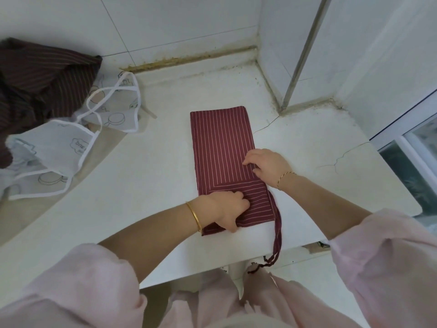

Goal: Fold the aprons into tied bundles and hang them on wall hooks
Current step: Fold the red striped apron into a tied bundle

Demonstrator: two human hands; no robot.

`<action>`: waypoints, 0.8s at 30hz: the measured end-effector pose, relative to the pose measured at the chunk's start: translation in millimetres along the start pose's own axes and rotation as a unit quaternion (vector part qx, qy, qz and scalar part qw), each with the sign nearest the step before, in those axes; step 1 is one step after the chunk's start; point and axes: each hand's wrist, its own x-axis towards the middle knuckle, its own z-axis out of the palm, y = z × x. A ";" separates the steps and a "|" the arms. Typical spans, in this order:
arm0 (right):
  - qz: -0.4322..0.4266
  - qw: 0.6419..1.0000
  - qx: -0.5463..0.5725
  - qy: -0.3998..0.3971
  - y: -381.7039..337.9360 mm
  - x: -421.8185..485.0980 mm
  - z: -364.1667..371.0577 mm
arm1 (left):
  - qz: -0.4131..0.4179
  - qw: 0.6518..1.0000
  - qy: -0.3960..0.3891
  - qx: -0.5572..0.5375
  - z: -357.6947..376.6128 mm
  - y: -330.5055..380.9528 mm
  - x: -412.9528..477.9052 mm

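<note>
A maroon apron with thin white stripes (pixel 221 143) lies folded into a long narrow rectangle on the white counter (pixel 146 176). Its near end is turned up diagonally, forming a corner fold. My left hand (pixel 228 210) grips the near folded edge, thumb under the cloth and fingers curled on top. My right hand (pixel 266 163) presses its fingertips on the right edge of the apron, at the fold. The apron's dark ties (pixel 276 237) trail off the counter's front edge and hang down.
A pale translucent apron with white trim and printed drawings (pixel 71 138) lies crumpled at the left. Behind it sits a dark brown striped apron (pixel 40 76). Tiled walls close the back and right; a window frame (pixel 406 129) stands at the far right.
</note>
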 end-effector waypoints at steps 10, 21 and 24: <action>0.046 0.989 0.079 -0.114 9.0 -6.1 -20.8 | -0.056 0.830 -0.093 -0.547 -46.6 -52.8 -25.6; 0.243 0.851 0.426 -0.190 8.8 -1.2 -33.7 | -0.225 0.683 0.208 -0.663 -61.4 -116.8 -26.2; 0.212 0.903 0.355 -0.112 11.1 5.8 -25.8 | -0.207 0.621 0.199 -0.729 -68.0 -118.5 -26.3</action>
